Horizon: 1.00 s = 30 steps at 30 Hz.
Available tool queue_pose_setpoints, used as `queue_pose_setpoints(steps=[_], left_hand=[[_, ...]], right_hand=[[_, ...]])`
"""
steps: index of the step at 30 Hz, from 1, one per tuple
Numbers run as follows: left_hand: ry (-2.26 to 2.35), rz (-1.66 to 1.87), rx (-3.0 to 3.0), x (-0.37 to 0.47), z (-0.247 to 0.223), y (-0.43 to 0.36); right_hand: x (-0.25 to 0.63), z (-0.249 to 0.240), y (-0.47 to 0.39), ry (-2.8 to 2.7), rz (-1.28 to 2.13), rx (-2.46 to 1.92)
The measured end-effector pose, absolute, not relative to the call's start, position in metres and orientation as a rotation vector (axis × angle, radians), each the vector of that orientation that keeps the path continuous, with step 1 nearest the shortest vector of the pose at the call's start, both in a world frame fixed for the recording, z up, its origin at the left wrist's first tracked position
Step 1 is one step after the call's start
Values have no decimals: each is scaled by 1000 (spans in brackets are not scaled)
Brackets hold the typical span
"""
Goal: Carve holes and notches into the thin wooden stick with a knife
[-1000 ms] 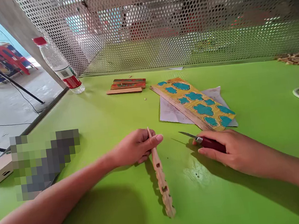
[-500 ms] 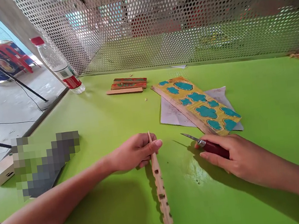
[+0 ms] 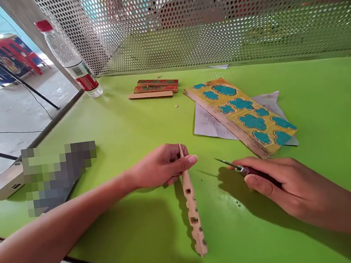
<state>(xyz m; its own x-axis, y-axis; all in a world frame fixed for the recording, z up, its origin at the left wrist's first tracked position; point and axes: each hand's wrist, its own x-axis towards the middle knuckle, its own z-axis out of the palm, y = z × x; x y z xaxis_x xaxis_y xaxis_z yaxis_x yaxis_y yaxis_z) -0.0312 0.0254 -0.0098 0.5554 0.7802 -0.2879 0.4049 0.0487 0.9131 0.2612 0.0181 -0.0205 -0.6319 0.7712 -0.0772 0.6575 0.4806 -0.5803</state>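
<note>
Between the thumb and fingers of my left hand (image 3: 169, 164) is the pointed far end of a notched wooden stick (image 3: 194, 212). Its scalloped edges and small square cut-outs face up, and its wide end points toward me. My right hand (image 3: 278, 183) is closed around the dark red handle of a carving knife (image 3: 242, 170). The thin blade points left, toward the stick but apart from it. Beyond my right hand, a yellow painted board (image 3: 240, 113) with blue cloud-like shapes lies on a sheet of white paper (image 3: 206, 123).
A water bottle (image 3: 71, 61) with a red cap stands at the back left. Several narrow wooden strips (image 3: 154, 88) lie near the perforated metal screen (image 3: 182, 28). On the left are a blurred-out dark object (image 3: 63, 179) and a pale box-like device (image 3: 4, 182) on the green table (image 3: 123, 125).
The view has shifted, so the table's things sit a little higher and further right. My right hand has turned the knife slightly, showing its blade more edge-on. My left hand keeps its hold.
</note>
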Motion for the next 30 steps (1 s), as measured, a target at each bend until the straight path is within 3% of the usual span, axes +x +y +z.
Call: queue_pose_setpoints(steps=[13,30], left_hand=[[1054,451,1533,-29,-12,24],[944,492,1376,-26,-19,25]], right_hand=[[256,-35,4,-2686,429,-741],[231,-35,-9,-2654,182,-625]])
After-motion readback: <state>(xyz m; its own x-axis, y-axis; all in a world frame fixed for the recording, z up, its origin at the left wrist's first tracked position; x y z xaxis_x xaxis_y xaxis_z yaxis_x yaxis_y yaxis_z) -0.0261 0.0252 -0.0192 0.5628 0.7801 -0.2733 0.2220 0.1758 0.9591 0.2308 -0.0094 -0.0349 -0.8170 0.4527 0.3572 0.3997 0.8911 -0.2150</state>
